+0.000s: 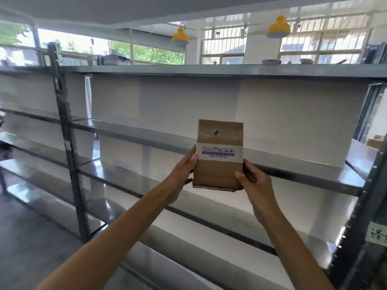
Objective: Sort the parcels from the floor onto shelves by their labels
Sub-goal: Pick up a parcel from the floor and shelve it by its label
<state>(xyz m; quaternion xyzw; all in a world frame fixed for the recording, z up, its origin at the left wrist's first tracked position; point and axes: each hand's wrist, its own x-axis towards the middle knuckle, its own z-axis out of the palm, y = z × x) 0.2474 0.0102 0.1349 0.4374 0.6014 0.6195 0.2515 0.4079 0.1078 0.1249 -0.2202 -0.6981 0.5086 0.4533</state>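
Parcel (218, 155): a small brown box with a white label (219, 151), being held up in the air in front of the gray metal shelf (293, 170).
Left hand (184, 172): gripping the box's left edge, thumb lying on the label.
Right hand (254, 183): gripping the box's lower right corner.
Label words: sitting upside down, too blurry to read.
Lamps (278, 28): two yellow ones hanging up high.

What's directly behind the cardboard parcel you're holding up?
A grey metal shelf runs behind the parcel, with a white wall above it. The stretch of shelf right behind the parcel is covered, so anything sitting there is hidden.
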